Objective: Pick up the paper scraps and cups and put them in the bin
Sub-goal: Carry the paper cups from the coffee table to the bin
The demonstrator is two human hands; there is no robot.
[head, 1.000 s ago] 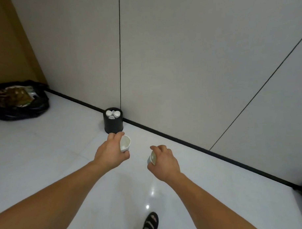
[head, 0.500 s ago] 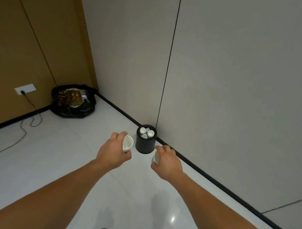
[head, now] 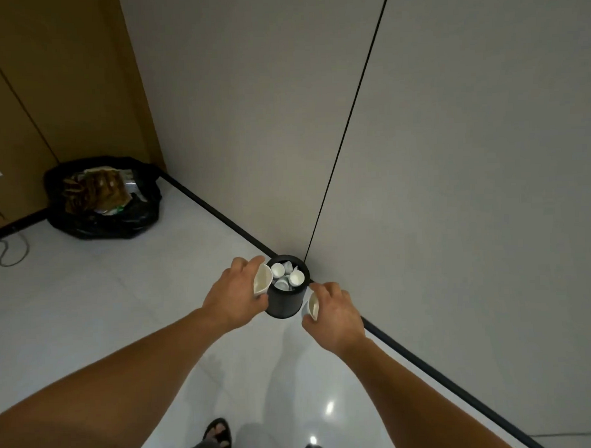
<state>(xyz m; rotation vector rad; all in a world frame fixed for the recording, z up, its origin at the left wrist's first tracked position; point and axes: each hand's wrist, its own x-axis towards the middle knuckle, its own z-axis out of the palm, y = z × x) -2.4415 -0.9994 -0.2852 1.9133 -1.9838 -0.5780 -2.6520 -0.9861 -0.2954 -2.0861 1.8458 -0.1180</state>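
A small black round bin [head: 285, 303] stands on the white floor against the grey wall, with several white paper cups [head: 287, 277] inside it. My left hand [head: 234, 298] is shut on a squashed white paper cup [head: 262, 279] right at the bin's left rim. My right hand [head: 334, 314] grips another white paper cup [head: 312, 307] just right of the bin, below rim height.
A black rubbish bag [head: 102, 200] full of waste sits in the far left corner by a brown wall. A cable [head: 10, 249] lies on the floor at the left. A black skirting strip [head: 426, 365] runs along the grey wall. My sandalled foot [head: 217, 432] shows below.
I have come closer to the bin. Both hands with their cups have moved forward and now flank it, the left cup reaching the rim.
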